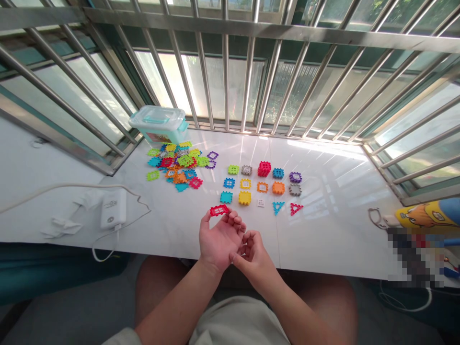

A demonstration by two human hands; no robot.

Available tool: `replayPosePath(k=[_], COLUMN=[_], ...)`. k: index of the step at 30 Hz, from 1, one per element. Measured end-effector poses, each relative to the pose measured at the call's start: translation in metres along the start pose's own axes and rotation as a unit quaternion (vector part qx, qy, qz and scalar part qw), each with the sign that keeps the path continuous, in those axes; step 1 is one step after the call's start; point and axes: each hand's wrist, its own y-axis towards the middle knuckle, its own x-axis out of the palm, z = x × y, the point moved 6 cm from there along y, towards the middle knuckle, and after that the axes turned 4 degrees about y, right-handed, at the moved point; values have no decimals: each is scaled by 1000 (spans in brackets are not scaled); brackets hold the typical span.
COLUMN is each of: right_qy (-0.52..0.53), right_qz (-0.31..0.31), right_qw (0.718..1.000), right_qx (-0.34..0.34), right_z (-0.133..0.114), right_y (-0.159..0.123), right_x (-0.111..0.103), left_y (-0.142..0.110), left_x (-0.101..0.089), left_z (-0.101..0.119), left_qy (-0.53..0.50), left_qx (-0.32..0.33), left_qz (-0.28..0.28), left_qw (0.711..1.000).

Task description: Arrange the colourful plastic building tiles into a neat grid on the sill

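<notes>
A red window-shaped building tile (219, 210) is held at the fingertips of my left hand (222, 239), between thumb and fingers, with the palm turned up. My right hand (252, 251) is beside it with curled fingers, close to the left palm's edge; whether anything is in those fingers I cannot make out. Just beyond the hands, tiles lie sorted by colour and shape: a red stack (264, 168), a yellow stack (245, 198), an orange stack (278, 188), a white tile (260, 203), a blue triangle (278, 208) and a red triangle (296, 209).
A mixed heap of tiles (179, 165) lies at the left, before a lidded plastic box (158, 122). A white power adapter (113, 209) with cables and crumpled paper (64, 225) sit further left. Metal bars (226, 72) edge the back. A yellow cartoon-printed item (420, 214) is at right.
</notes>
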Motion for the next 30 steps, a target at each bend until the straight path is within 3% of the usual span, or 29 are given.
replayPosePath(k=[9, 15, 22, 30], right_qy=[42, 90, 46, 29], right_qz=[25, 42, -36, -8], right_qw=[999, 994, 995, 998], right_qx=[-7, 45, 81, 54], right_z=[17, 37, 27, 24], right_y=[2, 4, -3, -3], right_x=[1, -2, 9, -9], left_y=[1, 0, -2, -1], left_x=[-5, -1, 5, 2], left_z=[-5, -6, -3, 6], left_qy=[21, 16, 17, -26], left_qx=[4, -1, 5, 4], left_qz=[9, 5, -7, -25], left_qw=[1000, 1000, 1000, 999])
